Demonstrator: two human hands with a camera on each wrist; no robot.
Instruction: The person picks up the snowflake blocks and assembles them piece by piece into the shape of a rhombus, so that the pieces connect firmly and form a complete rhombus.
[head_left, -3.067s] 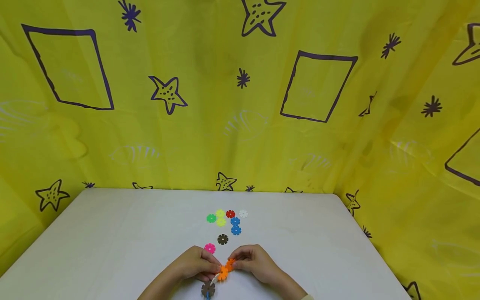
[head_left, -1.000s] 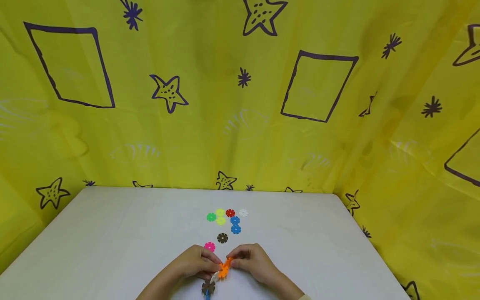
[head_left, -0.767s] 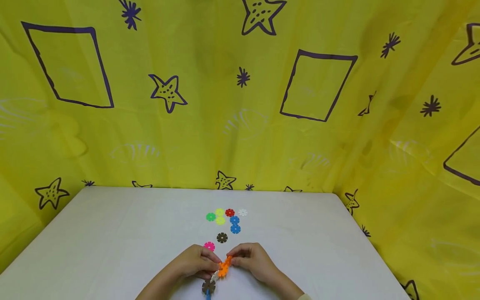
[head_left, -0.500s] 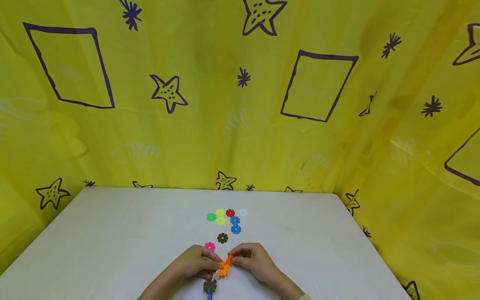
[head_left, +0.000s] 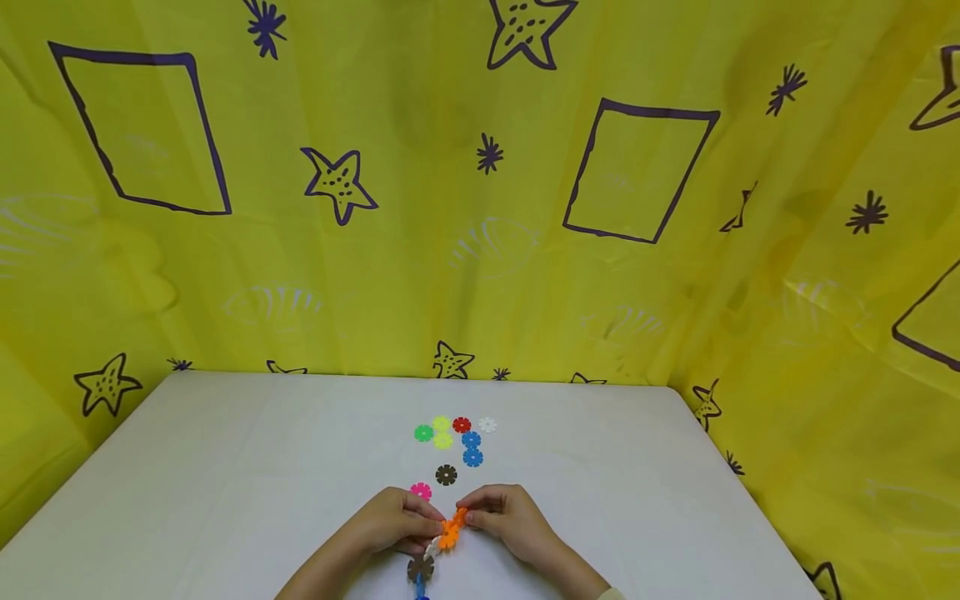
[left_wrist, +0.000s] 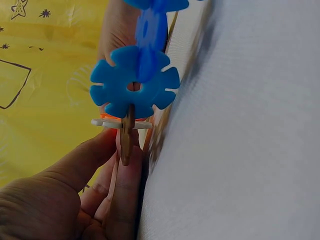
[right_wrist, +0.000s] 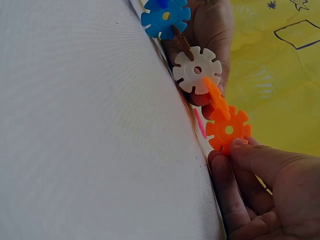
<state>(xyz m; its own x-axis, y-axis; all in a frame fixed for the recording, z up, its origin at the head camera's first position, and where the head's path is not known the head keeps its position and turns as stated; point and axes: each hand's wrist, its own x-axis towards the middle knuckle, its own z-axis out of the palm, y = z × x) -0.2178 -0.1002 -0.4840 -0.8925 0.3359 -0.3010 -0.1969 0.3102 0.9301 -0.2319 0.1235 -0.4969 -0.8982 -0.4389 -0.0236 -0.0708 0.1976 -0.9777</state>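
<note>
My left hand (head_left: 393,525) and right hand (head_left: 513,523) hold a chain of interlocked notched plastic discs between them. My right thumb and fingers pinch the orange end disc (right_wrist: 240,119). This disc is slotted at an angle into a second orange disc (head_left: 449,538), which joins a white disc (right_wrist: 184,71). Left fingertips grip the chain around the white disc and the second orange one, partly covering them. From there a brown disc (head_left: 416,568), a light blue disc (left_wrist: 107,82) and a dark blue disc (left_wrist: 149,32) hang toward the front edge of the head view.
Loose notched discs lie on the white table (head_left: 225,467) beyond the hands: pink (head_left: 421,490), brown (head_left: 439,476), green (head_left: 419,433), red (head_left: 457,426), white (head_left: 488,420), plus two yellow (head_left: 443,444) and two blue (head_left: 472,462). A yellow patterned curtain (head_left: 420,275) surrounds the table.
The right hand's orange disc has shifted slightly upward and turned more edge-on against the other orange disc. The hanging chain has risen a little, bringing a bit of dark blue into the head view.
</note>
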